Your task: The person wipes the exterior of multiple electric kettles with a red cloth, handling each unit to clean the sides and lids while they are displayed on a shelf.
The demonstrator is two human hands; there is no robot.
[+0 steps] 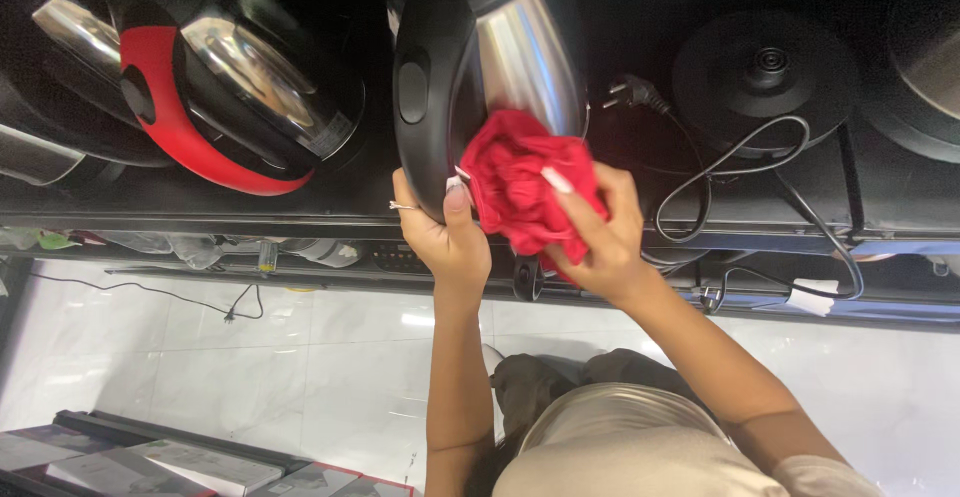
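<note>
**Wiping the steel kettle, mid-job**

Your left hand point(448, 237) grips the black handle side of the steel kettle point(490, 67), fingers wrapped around its lower edge, thumb up front, a thin ring showing. It steadies the kettle where it stands on the dark shelf point(250, 219). Your right hand point(600, 242) clenches a bunched red cloth point(520, 182), fingers spread over the wad, pressing it against the shiny lower body of the kettle, just beside the left thumb.

Progress, as a judgement: wiping looks underway, not finished. The cloth covers only the lower part of the steel side; the upper body and black lid area are not being touched right now. Can't tell from this view whether those parts are clean already.

Around it: a red and black kettle point(190, 97) sits to the left on the same shelf, apart from yours. To the right, an empty round black kettle base point(765, 72) with its cord point(740, 162) looped loosely and the plug point(630, 92) lying near the steel kettle. Below, a white tiled floor point(250, 357) and some boxes point(160, 467) at the bottom left.
</note>
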